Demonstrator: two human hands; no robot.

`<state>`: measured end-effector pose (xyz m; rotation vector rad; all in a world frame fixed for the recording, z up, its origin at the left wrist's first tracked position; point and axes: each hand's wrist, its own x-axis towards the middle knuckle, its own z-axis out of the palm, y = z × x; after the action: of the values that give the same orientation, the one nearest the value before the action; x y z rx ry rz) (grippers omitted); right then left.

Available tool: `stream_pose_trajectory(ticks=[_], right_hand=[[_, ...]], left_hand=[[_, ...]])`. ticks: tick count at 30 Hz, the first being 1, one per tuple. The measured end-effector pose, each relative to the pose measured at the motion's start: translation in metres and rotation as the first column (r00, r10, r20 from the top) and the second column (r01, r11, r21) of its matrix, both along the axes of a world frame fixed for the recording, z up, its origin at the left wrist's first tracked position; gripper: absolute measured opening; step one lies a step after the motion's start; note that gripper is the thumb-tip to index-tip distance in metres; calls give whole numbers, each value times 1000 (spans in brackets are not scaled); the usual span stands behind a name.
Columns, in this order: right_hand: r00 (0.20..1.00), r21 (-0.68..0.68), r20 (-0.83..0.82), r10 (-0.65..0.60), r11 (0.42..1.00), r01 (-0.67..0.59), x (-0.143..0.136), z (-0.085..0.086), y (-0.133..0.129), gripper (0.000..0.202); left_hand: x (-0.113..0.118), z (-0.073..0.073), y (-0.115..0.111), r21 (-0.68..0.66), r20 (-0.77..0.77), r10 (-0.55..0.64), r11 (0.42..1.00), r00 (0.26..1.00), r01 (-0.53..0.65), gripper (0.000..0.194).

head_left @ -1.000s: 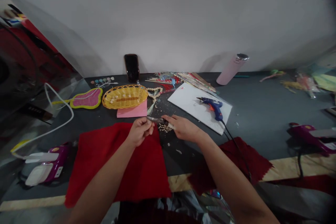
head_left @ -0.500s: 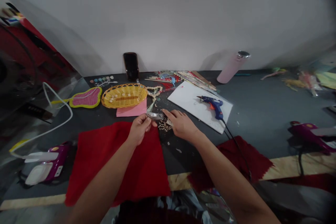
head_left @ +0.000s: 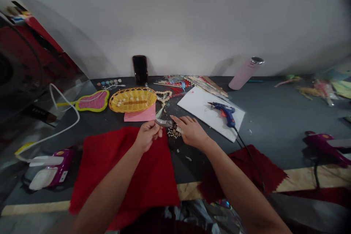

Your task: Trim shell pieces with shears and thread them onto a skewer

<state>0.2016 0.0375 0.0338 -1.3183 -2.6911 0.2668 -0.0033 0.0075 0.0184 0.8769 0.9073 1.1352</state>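
Note:
Between my hands is a metal hand tool (head_left: 164, 123), like pliers or cutters, over the dark table. My left hand (head_left: 148, 135) is pinched at the tool's left end, above the top edge of a red cloth (head_left: 128, 175); anything small in its fingertips is hidden. My right hand (head_left: 192, 131) is wrapped round the tool's pale handle from the right, its index finger stretched along the tool. Small pale pieces (head_left: 173, 133) lie scattered on the table just beneath the tool. A yellow woven basket (head_left: 133, 100) with a few small pale bits stands beyond my left hand on pink paper (head_left: 139, 116).
A blue glue gun (head_left: 225, 112) lies on a white board (head_left: 197, 99) at right. Farther back are a phone (head_left: 140, 70), thin sticks (head_left: 208, 87) and a pink bottle (head_left: 245, 74). A purple device (head_left: 62, 166) with a white cable sits at left, a dark red cloth (head_left: 252, 166) at right.
The whole view has shifted slightly, so things appear a little lower and to the right. Both hands keep nearly the same place around the tool.

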Motion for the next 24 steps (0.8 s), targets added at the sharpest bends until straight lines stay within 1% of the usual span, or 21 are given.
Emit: stream_pose_trajectory(ticks=[3, 5, 7, 10, 13, 15, 20, 24], right_hand=[[998, -6, -21, 57, 998, -57, 1, 3, 2, 74], [998, -15, -25, 62, 998, -62, 1, 4, 2, 75], [999, -16, -14, 41, 999, -42, 1, 3, 2, 75], [999, -18, 39, -19, 1000, 19, -2, 1, 0, 68], [990, -5, 110, -87, 996, 89, -7, 2, -4, 61], [985, 5, 134, -106, 994, 107, -9, 2, -7, 59], [993, -6, 103, -59, 998, 60, -7, 3, -6, 59], [998, -14, 50, -26, 1000, 27, -2, 0, 0, 67]], left_hand=[[-2, 2, -1, -24, 98, -104, 994, 990, 107, 21], [-2, 3, -2, -15, 100, -111, 993, 989, 113, 22], [-2, 2, -1, -6, 48, -82, 997, 996, 82, 22], [0, -1, 1, 27, -89, 21, 999, 996, -19, 24], [4, -4, 2, 93, -199, 147, 987, 969, -131, 26], [5, -4, 2, 107, -225, 185, 981, 957, -164, 25], [4, -1, 1, 88, -207, 177, 983, 962, -162, 25], [2, 2, -1, 61, -167, 117, 992, 979, -109, 25]])
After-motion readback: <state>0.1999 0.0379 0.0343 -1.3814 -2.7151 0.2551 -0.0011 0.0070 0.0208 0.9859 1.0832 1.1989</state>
